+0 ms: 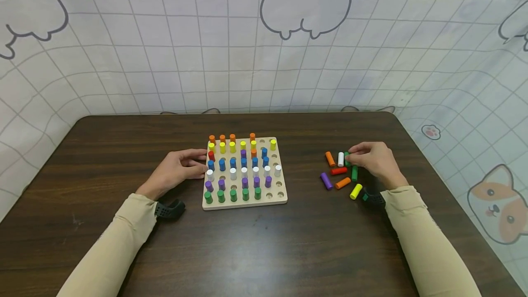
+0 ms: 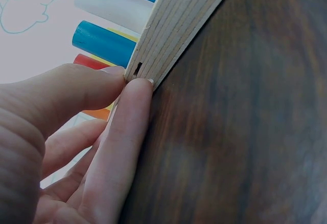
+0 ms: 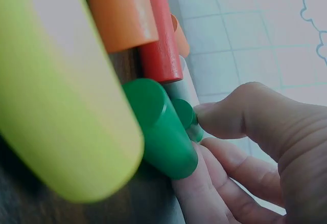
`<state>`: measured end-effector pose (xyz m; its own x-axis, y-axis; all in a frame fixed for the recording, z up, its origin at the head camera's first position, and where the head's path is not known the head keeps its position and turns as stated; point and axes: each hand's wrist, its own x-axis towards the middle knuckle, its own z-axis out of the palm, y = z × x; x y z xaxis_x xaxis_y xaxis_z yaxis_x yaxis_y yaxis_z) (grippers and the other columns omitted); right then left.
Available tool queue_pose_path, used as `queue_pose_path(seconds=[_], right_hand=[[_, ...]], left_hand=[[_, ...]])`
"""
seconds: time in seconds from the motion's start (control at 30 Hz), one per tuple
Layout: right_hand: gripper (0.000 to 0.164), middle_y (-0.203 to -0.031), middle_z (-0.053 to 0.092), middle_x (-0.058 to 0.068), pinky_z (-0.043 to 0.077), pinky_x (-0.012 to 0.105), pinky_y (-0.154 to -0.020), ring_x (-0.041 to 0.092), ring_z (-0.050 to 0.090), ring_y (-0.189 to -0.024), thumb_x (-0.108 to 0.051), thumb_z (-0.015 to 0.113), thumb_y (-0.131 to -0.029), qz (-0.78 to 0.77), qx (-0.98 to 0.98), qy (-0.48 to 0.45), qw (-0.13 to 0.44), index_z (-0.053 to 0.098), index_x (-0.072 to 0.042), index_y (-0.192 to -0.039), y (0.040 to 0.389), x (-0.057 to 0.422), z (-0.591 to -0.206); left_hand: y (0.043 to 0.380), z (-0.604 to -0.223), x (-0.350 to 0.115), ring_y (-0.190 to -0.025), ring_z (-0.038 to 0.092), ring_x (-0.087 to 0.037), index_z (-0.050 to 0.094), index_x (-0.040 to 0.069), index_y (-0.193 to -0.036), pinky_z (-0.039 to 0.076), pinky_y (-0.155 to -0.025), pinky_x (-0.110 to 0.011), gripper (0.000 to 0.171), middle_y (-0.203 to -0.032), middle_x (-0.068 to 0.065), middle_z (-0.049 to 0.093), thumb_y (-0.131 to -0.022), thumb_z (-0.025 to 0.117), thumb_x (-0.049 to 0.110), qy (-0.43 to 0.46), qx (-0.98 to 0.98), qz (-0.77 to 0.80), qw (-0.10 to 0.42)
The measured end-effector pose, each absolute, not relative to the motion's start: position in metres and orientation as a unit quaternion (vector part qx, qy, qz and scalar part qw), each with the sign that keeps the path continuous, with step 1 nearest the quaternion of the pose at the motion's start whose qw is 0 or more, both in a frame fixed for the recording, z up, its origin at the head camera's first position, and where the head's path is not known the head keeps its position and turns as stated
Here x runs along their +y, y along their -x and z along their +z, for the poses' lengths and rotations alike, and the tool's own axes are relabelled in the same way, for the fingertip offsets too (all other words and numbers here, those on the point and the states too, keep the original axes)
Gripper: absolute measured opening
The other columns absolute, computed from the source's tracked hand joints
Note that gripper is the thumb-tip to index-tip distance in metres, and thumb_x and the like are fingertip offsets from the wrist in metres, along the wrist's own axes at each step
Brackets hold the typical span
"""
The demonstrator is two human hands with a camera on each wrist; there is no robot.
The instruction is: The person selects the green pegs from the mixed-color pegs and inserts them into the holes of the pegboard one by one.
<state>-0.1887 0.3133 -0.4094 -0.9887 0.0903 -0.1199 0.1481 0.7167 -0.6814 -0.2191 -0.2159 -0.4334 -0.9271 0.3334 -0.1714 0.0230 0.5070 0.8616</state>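
A pale wooden pegboard lies on the table with rows of coloured pegs standing in it. My left hand rests at the board's left side. In the left wrist view, the thumb touches the upper edge and a straight finger lies along the layered side. To the right, my right hand pinches a green peg between thumb and fingers, low among the loose pegs. Another green peg lies right by the fingers and partly covers the pinched one in the right wrist view.
Around the right hand lie a white peg, a red peg, a purple peg, a yellow peg and two orange ones. Bare holes show at the board's right side. A patterned cloth hangs behind the dark table.
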Motion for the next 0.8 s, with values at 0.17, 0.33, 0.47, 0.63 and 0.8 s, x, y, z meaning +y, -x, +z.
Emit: queue_pose_path(seconds=[0.17, 0.33, 0.47, 0.63, 0.8], right_hand=[[0.043, -0.121, 0.072, 0.02, 0.051, 0.025, -0.076, 0.026, 0.062, -0.098, -0.039, 0.075, -0.094, -0.351, 0.934, -0.063, 0.038, 0.072, -0.005, -0.12, 0.1888, 0.3135, -0.4089], [0.044, -0.118, 0.073, 0.019, 0.049, 0.027, -0.076, 0.029, 0.061, -0.1, -0.041, 0.077, -0.092, -0.329, 0.942, -0.065, 0.036, 0.073, -0.005, -0.118, 0.1895, 0.3118, -0.4075], [0.04, -0.115, 0.076, 0.018, 0.051, 0.025, -0.075, 0.028, 0.065, -0.098, -0.035, 0.076, -0.093, -0.33, 0.941, -0.069, 0.038, 0.073, -0.004, -0.119, 0.1894, 0.3102, -0.4058], [0.038, -0.123, 0.07, 0.022, 0.057, 0.023, -0.077, 0.025, 0.067, -0.096, -0.027, 0.071, -0.096, -0.367, 0.926, -0.074, 0.056, 0.069, -0.001, -0.124, 0.1883, 0.3094, -0.4034], [0.039, -0.129, 0.065, 0.024, 0.06, 0.02, -0.081, 0.02, 0.068, -0.095, -0.024, 0.068, -0.099, -0.404, 0.91, -0.062, 0.063, 0.066, 0.001, -0.128, 0.1871, 0.3119, -0.4027]], left_hand=[[0.2189, -0.4327, -0.2154, -0.112, 0.069, -0.019, 0.051, 0.013, -0.152, 0.062, -0.095, -0.027, 0.066, -0.147, -0.015, 0.061, -0.095, 0.077, 0.032, -0.105, 0.853, 0.486, 0.161], [0.2185, -0.4314, -0.2149, -0.112, 0.069, -0.019, 0.052, 0.014, -0.152, 0.063, -0.094, -0.026, 0.066, -0.146, -0.015, 0.061, -0.095, 0.077, 0.032, -0.107, 0.852, 0.486, 0.159], [0.2184, -0.4306, -0.2145, -0.112, 0.069, -0.019, 0.052, 0.013, -0.152, 0.063, -0.093, -0.026, 0.066, -0.146, -0.015, 0.061, -0.094, 0.077, 0.031, -0.105, 0.85, 0.491, 0.16], [0.2178, -0.4311, -0.2148, -0.112, 0.069, -0.019, 0.051, 0.013, -0.152, 0.063, -0.094, -0.027, 0.066, -0.146, -0.015, 0.061, -0.094, 0.077, 0.031, -0.104, 0.851, 0.488, 0.161], [0.2178, -0.4319, -0.2155, -0.113, 0.069, -0.019, 0.051, 0.013, -0.152, 0.062, -0.095, -0.028, 0.067, -0.147, -0.015, 0.061, -0.094, 0.077, 0.032, -0.106, 0.85, 0.489, 0.163]])
